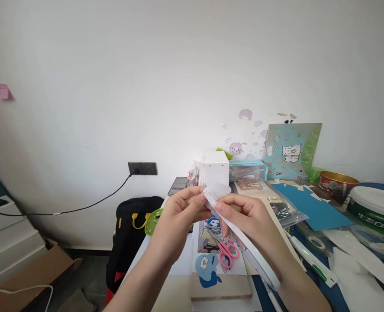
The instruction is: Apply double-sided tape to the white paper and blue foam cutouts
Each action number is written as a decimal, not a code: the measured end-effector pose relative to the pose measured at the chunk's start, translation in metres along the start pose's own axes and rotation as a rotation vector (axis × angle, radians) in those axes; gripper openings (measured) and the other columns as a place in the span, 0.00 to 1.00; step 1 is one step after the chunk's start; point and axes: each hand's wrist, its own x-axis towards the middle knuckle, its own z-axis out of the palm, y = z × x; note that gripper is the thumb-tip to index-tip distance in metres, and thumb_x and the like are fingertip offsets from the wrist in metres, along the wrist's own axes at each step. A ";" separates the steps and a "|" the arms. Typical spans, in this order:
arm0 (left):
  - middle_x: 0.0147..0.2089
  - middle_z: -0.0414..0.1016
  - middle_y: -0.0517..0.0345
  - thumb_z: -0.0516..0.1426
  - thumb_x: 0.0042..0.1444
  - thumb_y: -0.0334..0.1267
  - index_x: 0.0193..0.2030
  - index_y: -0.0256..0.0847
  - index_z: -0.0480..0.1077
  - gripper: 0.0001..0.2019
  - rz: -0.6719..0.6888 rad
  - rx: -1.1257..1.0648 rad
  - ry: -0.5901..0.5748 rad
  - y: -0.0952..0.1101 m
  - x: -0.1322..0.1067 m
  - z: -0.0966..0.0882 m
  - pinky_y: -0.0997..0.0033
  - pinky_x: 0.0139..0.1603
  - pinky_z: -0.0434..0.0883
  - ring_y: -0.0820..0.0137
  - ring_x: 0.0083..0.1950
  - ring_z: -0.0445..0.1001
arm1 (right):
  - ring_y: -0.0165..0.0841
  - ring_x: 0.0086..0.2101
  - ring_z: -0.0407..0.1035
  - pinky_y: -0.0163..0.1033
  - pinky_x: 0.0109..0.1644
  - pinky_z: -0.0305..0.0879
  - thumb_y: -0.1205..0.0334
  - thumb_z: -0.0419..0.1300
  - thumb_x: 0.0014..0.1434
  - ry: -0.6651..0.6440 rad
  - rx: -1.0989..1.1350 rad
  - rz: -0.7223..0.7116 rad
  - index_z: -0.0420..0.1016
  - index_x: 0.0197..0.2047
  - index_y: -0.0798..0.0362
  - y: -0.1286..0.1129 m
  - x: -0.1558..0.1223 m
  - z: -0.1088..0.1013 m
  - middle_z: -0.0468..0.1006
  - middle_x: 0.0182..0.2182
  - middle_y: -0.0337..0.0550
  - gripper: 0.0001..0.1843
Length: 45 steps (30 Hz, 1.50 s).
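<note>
Between both hands runs a long white paper strip, folded or bunched at its upper end. My left hand pinches that end between thumb and fingers. Close beside it, my right hand grips the strip a little lower down, and the rest of it curves down past my right wrist. Below the hands lie pink-handled scissors on a printed picture. A blue cartoon cutout is in front of them. The fingertips partly hide the strip's folded end.
A white box, a phone and a clear pouch stand or lie at the back by the wall. Blue paper, a white-lidded tub and a red tin crowd the right. A black backpack is left of the table.
</note>
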 end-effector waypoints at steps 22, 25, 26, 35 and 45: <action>0.38 0.81 0.54 0.58 0.57 0.37 0.46 0.36 0.74 0.12 0.047 0.025 0.088 0.001 -0.006 0.002 0.71 0.43 0.76 0.69 0.39 0.78 | 0.26 0.19 0.60 0.31 0.24 0.56 0.53 0.59 0.57 0.066 -0.028 -0.066 0.74 0.25 0.53 0.002 -0.001 0.000 0.70 0.16 0.35 0.14; 0.38 0.81 0.54 0.58 0.57 0.37 0.45 0.37 0.75 0.11 0.051 0.023 0.085 0.001 -0.005 0.003 0.72 0.41 0.76 0.68 0.39 0.79 | 0.26 0.19 0.61 0.31 0.23 0.56 0.53 0.59 0.57 0.064 -0.019 -0.058 0.73 0.25 0.54 0.000 -0.001 0.000 0.70 0.16 0.35 0.14; 0.39 0.81 0.53 0.58 0.56 0.37 0.45 0.37 0.75 0.11 0.050 0.023 0.085 0.002 -0.005 0.004 0.73 0.40 0.75 0.68 0.39 0.79 | 0.26 0.18 0.60 0.32 0.23 0.56 0.54 0.60 0.57 0.064 -0.018 -0.055 0.73 0.26 0.54 0.000 -0.002 0.000 0.70 0.16 0.35 0.14; 0.38 0.82 0.52 0.58 0.56 0.37 0.43 0.36 0.74 0.10 0.040 0.003 0.103 0.001 -0.006 0.007 0.72 0.40 0.75 0.67 0.38 0.79 | 0.24 0.17 0.59 0.31 0.20 0.56 0.51 0.59 0.58 0.085 -0.025 -0.067 0.74 0.28 0.52 0.010 0.000 0.000 0.70 0.17 0.35 0.14; 0.32 0.82 0.57 0.62 0.52 0.39 0.39 0.39 0.74 0.09 0.041 0.025 0.118 -0.006 -0.003 0.004 0.72 0.43 0.75 0.70 0.35 0.79 | 0.24 0.15 0.58 0.31 0.19 0.54 0.52 0.58 0.58 0.114 -0.078 -0.079 0.72 0.26 0.52 0.013 0.000 0.001 0.70 0.16 0.34 0.15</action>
